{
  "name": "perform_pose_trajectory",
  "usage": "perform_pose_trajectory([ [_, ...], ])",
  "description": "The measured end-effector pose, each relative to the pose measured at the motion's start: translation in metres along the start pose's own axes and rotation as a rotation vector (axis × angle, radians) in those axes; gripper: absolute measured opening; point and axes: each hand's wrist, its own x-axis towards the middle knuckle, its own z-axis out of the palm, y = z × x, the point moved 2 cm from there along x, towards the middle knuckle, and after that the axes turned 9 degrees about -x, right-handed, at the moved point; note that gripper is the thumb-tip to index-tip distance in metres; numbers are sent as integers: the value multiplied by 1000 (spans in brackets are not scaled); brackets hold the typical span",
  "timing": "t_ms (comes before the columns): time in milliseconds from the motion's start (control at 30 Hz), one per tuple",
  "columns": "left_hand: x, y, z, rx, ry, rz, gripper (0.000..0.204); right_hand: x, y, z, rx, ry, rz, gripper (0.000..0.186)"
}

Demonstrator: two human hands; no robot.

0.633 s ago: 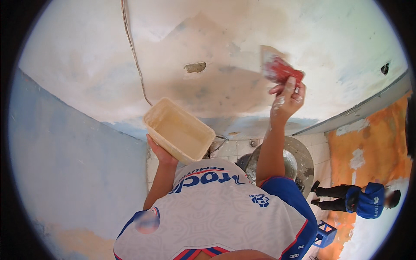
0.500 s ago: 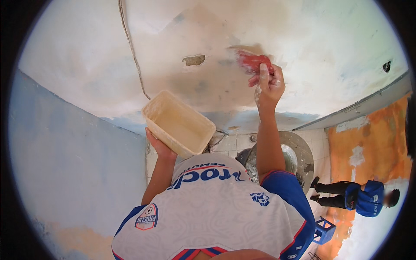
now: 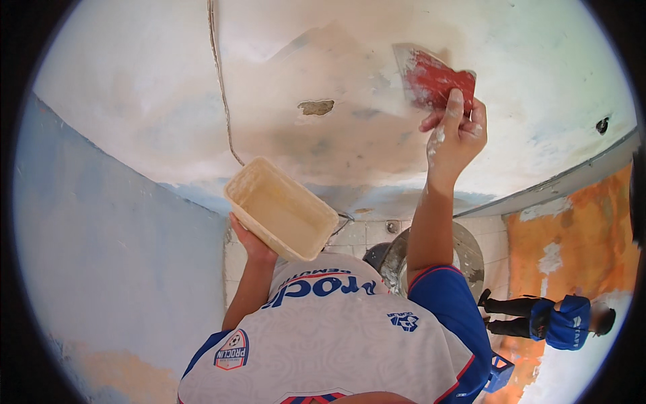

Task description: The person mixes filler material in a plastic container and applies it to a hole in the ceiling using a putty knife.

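My right hand (image 3: pixel 457 135) is raised and shut on a red scraper (image 3: pixel 434 77), whose blade lies flat against the pale plastered surface (image 3: pixel 336 148) overhead. Wet filler smears the blade and my fingers. My left hand (image 3: pixel 250 244) grips the underside of a cream rectangular tub (image 3: pixel 282 215), held tilted at chest height with its open side facing up toward the plaster. A small dark chipped spot (image 3: pixel 315 106) in the plaster lies left of the scraper.
A thin crack or cord (image 3: pixel 219 87) runs down the plaster. A blue wall (image 3: pixel 114 256) stands at the left, an orange one (image 3: pixel 579 242) at the right. Below are a round metal basin (image 3: pixel 471 249), a blue crate (image 3: pixel 499 372) and another person in blue (image 3: pixel 552 322).
My right hand swept the scraper left across the plaster, then back right and higher. The tub in my left hand stayed about where it was.
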Motion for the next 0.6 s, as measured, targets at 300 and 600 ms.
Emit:
perform_pose_trajectory([
  [300,2,5,-3,-25,-38,23,74,-2,-13,5,-157,61,27,24],
  [600,4,-4,-1,-41,15,-12,72,0,-8,14,-191,11,0,25],
])
